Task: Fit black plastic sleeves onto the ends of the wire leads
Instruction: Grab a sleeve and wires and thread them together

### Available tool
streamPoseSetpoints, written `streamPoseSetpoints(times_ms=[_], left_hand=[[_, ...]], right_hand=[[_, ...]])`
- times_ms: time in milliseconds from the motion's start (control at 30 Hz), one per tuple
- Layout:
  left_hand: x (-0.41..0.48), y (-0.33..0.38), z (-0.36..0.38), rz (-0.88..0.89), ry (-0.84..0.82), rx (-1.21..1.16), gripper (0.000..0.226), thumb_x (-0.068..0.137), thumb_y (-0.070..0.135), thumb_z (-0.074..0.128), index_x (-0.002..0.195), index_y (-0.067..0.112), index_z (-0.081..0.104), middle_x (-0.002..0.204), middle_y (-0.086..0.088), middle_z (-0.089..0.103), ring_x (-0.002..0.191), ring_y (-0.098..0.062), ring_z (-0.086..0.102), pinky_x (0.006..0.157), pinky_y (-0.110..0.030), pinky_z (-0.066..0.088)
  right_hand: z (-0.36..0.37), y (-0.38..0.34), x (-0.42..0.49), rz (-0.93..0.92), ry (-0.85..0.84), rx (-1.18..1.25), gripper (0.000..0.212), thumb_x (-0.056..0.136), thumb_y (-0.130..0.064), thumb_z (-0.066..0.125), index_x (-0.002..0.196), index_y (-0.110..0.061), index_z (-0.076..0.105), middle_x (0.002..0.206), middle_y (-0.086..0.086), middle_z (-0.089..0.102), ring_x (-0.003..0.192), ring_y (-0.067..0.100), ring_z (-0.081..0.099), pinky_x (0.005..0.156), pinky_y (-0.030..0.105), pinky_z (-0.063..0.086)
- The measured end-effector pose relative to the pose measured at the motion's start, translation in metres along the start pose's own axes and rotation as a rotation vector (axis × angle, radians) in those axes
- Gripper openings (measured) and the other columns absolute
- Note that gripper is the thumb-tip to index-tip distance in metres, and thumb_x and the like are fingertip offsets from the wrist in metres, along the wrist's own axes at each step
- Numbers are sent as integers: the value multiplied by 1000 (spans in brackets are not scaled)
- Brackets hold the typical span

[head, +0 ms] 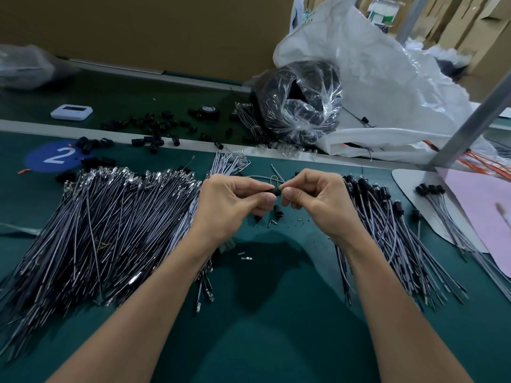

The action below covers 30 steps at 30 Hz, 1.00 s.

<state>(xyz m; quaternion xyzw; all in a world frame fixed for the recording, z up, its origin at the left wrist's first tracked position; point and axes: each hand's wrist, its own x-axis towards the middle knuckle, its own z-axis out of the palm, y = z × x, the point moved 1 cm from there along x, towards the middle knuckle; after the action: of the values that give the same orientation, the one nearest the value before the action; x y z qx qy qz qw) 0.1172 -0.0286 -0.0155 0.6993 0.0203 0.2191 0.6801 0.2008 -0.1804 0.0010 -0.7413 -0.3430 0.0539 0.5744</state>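
A big heap of bare wire leads (pixel 110 222) is lying spread over the left of the green mat (pixel 276 341). Just right of it the left hand (pixel 232 205) is hovering, thumb and curled fingers pinching one end of a black sleeve (pixel 276 192). The right hand (pixel 318 201) is pinching its other end, so the sleeve's sitting right between both thumbs. Further right, sleeved leads (pixel 387 230) are piling up.

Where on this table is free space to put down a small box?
The bare green mat between the forearms, bordered by the unsleeved leads at left and the sleeved leads at right. Crowded: the far strip of loose sleeves.
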Motion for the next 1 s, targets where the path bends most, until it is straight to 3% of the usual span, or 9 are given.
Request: streamPoseSetpoints(times_ms=[400,700,900,1000], left_hand=[[0,-2,0,-26,-49,-12,21,79,-4,74,98,4,73,74,-5,75,66,-17,73,60,-21,58],[-1,-1,1,31,-23,15,23,77,-1,77,98,6,74,76,-2,75,67,-17,74,61,-21,58],[-1,-1,1,2,-33,-19,19,79,-3,75,96,5,74,74,-3,75,66,-18,74,59,-21,58],[-1,-1,1,14,-31,3,19,78,0,76,96,6,74,75,-5,75,68,-20,74,61,-23,59]], right_hand=[[-1,0,-1,-49,14,-77,16,83,4,70,80,-11,69,67,-1,69,65,9,63,66,20,49],[3,3,-2,42,24,108,15,89,2,63,80,-10,66,60,-3,68,54,6,59,56,17,47],[1,1,-1,-59,7,44,24,84,10,66,79,-13,64,70,-9,68,68,3,63,66,14,48],[1,3,-1,-26,-13,56,20,87,6,64,79,-12,64,64,-6,69,61,5,61,61,16,46]])
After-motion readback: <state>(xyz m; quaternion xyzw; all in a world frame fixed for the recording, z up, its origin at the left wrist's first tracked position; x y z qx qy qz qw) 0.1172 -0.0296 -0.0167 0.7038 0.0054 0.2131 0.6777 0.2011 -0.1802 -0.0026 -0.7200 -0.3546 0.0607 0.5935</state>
